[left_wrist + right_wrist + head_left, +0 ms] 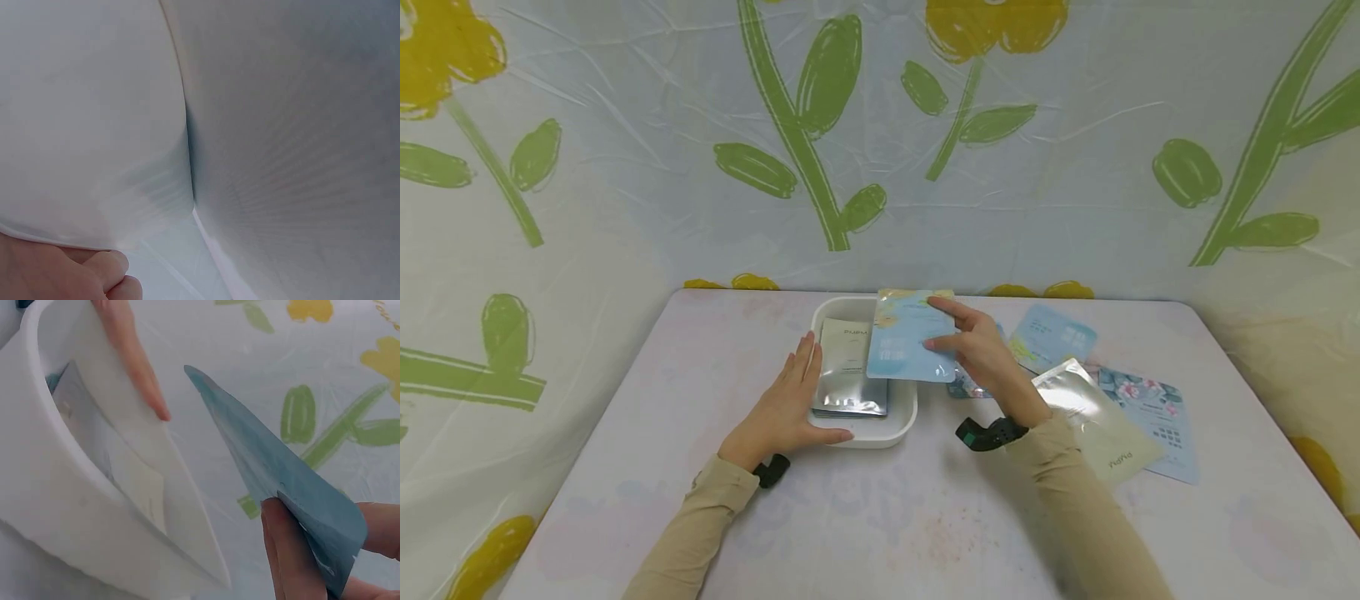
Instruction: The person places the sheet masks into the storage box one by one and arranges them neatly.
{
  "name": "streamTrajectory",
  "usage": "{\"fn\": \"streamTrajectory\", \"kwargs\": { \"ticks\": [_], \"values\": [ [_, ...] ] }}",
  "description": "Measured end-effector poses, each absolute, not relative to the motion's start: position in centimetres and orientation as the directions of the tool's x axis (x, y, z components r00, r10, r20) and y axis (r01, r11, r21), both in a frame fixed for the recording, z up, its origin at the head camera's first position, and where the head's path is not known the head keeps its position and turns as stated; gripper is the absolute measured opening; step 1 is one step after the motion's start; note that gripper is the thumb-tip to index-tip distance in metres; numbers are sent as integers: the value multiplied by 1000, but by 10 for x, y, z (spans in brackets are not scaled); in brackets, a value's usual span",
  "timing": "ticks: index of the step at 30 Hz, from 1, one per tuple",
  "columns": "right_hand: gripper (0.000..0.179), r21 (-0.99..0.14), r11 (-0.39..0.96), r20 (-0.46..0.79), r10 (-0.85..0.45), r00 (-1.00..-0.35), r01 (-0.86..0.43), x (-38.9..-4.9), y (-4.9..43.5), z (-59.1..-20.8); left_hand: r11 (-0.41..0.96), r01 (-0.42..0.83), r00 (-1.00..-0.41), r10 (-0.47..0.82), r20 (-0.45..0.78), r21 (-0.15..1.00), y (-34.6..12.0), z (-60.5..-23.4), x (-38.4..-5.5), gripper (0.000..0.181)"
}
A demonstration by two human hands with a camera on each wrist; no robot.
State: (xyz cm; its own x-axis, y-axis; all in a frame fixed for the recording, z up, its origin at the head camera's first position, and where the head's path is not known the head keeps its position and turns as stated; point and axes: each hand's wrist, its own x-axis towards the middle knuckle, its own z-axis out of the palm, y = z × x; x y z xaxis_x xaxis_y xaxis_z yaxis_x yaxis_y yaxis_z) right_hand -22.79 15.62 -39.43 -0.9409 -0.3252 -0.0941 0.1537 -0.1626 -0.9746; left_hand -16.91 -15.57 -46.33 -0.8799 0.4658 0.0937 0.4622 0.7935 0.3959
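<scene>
My right hand (981, 354) pinches a light blue sheet-mask packet (904, 340) over the right part of a white plastic bin (891, 439). In the right wrist view, fingers and thumb lie on opposite faces of that blue packet (281, 469), which is tilted and apart from the bin wall (81, 487). My left hand (778, 421) rests against the bin's left side, fingers extended and thumb by the front rim. Inside the bin lies a silver and cream packet (850, 392), with darker edges of something beneath it. The left wrist view shows mostly the bin's outer wall (94, 112).
Right of the bin lie a blue packet (1060, 333), a silver and cream packet (1093, 425) and a flowered blue packet (1165, 433), partly overlapping. Another flowered packet (964, 385) lies partly hidden under my right hand. A flowered cloth (1000, 217) hangs behind the table.
</scene>
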Motion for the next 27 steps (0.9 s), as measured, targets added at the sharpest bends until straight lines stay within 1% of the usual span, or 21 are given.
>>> {"fn": "streamTrajectory", "kwargs": {
  "ticks": [5,12,17,22,27],
  "values": [
    [83,-977,-132,-110,-359,-927,167,-230,136,-399,792,465,-878,469,93,395,-155,-462,-169,136],
    [85,-987,-10,-143,-382,-913,158,-231,109,-405,792,465,-878,469,92,395,-156,-461,-169,137],
    [84,-983,71,-184,-375,-909,169,-230,91,-406,792,455,-883,461,89,407,-156,-460,-169,137],
    [87,-979,106,-200,-367,-909,172,-229,79,-410,791,456,-882,462,91,408,-155,-461,-169,137],
    [90,-983,84,-186,-414,-891,165,-230,73,-415,794,455,-883,460,90,404,-155,-462,-170,137]
  ]
}}
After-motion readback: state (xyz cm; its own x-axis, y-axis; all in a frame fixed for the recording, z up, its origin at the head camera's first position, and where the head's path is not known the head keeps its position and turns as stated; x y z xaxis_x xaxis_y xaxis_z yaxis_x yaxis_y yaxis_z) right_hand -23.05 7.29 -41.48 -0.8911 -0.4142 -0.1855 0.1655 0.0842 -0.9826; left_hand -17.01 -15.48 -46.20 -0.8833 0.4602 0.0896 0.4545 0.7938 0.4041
